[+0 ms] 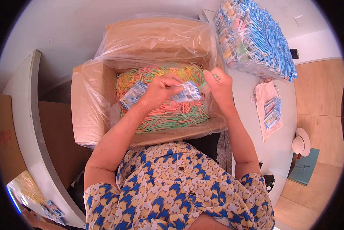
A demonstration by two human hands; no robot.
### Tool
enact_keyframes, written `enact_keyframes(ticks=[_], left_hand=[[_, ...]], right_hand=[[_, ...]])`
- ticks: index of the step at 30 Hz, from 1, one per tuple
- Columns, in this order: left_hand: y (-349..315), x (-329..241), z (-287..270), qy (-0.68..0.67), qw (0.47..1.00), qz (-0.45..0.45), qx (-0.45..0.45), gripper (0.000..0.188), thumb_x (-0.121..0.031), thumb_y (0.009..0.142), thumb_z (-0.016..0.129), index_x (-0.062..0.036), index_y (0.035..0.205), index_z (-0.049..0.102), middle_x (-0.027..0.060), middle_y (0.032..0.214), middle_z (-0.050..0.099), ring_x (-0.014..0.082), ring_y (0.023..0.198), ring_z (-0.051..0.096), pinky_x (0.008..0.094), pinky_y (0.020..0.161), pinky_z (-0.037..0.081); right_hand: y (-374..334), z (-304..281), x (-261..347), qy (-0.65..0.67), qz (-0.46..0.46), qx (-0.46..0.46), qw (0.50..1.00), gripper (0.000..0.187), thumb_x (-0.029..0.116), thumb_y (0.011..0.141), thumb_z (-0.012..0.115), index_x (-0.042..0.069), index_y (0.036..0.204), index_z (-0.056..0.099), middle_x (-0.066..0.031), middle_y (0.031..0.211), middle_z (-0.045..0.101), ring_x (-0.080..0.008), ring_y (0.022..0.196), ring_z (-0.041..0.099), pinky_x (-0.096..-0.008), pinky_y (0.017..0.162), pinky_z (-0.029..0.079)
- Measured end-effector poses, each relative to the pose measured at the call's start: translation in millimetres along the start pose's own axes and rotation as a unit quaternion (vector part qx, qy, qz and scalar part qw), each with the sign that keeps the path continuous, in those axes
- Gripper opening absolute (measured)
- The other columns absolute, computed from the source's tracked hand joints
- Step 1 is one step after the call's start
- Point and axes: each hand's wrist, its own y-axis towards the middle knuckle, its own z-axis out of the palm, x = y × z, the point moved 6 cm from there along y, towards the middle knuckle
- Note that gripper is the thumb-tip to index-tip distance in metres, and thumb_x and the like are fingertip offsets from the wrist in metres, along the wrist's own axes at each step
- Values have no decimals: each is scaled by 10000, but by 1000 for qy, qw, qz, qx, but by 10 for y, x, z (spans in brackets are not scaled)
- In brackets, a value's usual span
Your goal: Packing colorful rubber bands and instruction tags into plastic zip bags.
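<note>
Both hands work over the box (91, 111): left hand (156, 92) grips 2 packets (185, 92), right hand (218, 82) pinches green sticks (168, 115); best feed them in squarely.

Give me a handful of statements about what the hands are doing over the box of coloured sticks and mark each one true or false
1. The plastic-lined cardboard box holds thin pastel sticks. True.
2. The left hand holds small blue-and-white packets. True.
3. The right hand rests flat on the white table. False: it is raised over the box, pinching sticks.
4. The heap of filled blue-and-white packets lies left of the box. False: it lies to the right.
</note>
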Motion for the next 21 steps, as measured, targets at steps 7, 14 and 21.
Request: enact_keyframes(ticks=[7, 14, 21], left_hand=[[4, 79, -91, -71, 996, -46, -38, 162, 62, 765, 665, -17, 901, 707, 46, 1006, 616, 136, 918, 575, 255, 817, 474], [13, -44, 6, -34, 999, -12, 25, 193, 73, 761, 658, -33, 913, 710, 62, 1043, 618, 143, 946, 581, 270, 807, 496], [-11, -32, 2, -11, 999, -32, 36, 172, 39, 789, 655, -37, 933, 707, 53, 1016, 634, 127, 899, 589, 251, 762, 500]], right_hand=[[-94, -20, 248, 151, 94, 63, 982, 205, 159, 859, 642, 73, 699, 546, 14, 565, 527, -54, 464, 537, -200, 372, 395], [96, 118, 238, 22, 20, 107, 994, 177, 150, 860, 635, 29, 744, 581, 3, 583, 549, -51, 483, 515, -208, 402, 376], [37, 229, 512, -178, -100, 74, 976, 204, 157, 877, 612, 8, 746, 561, 23, 581, 518, -32, 554, 459, -228, 482, 366]])
